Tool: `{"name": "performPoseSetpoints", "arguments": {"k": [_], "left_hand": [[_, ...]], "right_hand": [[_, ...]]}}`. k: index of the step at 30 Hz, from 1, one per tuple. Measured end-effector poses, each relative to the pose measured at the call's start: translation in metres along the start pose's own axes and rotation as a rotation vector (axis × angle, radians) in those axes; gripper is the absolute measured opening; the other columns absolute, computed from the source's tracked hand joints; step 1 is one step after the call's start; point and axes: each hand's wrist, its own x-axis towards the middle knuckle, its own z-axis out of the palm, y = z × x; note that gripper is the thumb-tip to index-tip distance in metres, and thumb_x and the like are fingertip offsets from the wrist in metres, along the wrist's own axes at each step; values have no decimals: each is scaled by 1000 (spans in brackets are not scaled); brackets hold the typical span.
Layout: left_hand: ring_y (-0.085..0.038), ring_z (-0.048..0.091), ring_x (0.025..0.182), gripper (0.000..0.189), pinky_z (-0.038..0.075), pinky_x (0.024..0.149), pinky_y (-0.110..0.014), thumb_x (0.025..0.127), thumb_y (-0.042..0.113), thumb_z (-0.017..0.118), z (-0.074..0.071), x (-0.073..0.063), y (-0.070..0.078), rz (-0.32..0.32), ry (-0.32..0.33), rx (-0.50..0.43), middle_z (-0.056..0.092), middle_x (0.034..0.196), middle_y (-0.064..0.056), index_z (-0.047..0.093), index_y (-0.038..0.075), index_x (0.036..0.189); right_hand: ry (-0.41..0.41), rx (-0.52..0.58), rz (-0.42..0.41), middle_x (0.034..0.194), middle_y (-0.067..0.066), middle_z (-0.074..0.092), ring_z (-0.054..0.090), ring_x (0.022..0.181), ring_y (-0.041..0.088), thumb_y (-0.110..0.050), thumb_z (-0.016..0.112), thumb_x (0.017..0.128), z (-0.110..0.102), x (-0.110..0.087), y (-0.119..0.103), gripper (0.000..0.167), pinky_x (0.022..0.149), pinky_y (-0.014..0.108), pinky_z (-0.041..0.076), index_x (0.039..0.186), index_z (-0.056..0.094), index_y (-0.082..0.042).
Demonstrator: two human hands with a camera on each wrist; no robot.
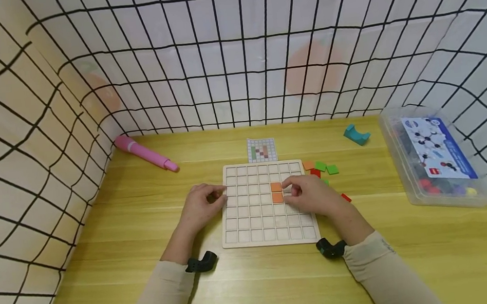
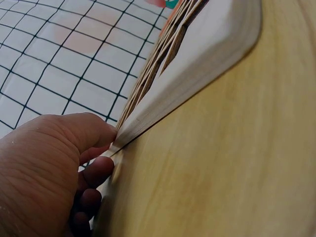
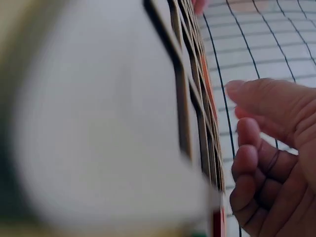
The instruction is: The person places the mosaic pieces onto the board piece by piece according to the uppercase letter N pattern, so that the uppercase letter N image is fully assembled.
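A pale wooden grid board [image 1: 269, 238] lies on the table with two orange square tiles, an upper orange tile [image 1: 276, 187] and a lower orange tile [image 1: 278, 197], in neighbouring cells. My left hand [image 1: 199, 206] is at the board's left edge, thumb and index fingertips against the rim; the left wrist view shows the thumb [image 2: 98, 129] right at that edge. Over the right half of the board, my right hand [image 1: 311, 193] has its thumb and index fingertips apart beside the orange tiles. Nothing shows between the right fingers [image 3: 249, 133], the others loosely curled.
A small printed pattern card [image 1: 262, 149] lies behind the board. Loose green tiles [image 1: 332, 169], a red tile [image 1: 315, 172] and an orange tile [image 1: 308, 165] are at its right. Farther out are a pink tube-shaped object [image 1: 147, 154], a teal curved piece [image 1: 357, 134] and a clear plastic box [image 1: 445, 191].
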Motion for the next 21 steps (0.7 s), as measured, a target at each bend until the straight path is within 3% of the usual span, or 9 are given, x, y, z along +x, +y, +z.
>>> {"name": "performPoseSetpoints", "arguments": {"k": [7,14,21], "left_hand": [[-22,58,90,24,43,84,-36,90,19,76,2,0,-2,2,8,2,72,90,-4,78,10,113],[-22,58,91,25,43,84,-35,90,20,76,2,0,-1,-1,9,7,72,91,-4,78,10,113],[-22,57,92,25,43,85,-36,90,21,76,1,0,0,-13,0,17,71,92,-4,78,11,114]], "right_hand": [[47,50,73,84,2,58,51,71,18,-26,71,96,-20,3,24,29,63,29,42,121,66,-13],[94,-25,105,88,4,59,52,75,20,-28,68,99,-44,11,44,28,69,32,43,122,65,-13],[79,-83,120,92,7,58,51,78,22,-29,64,101,-57,23,63,31,73,35,42,127,63,-11]]}}
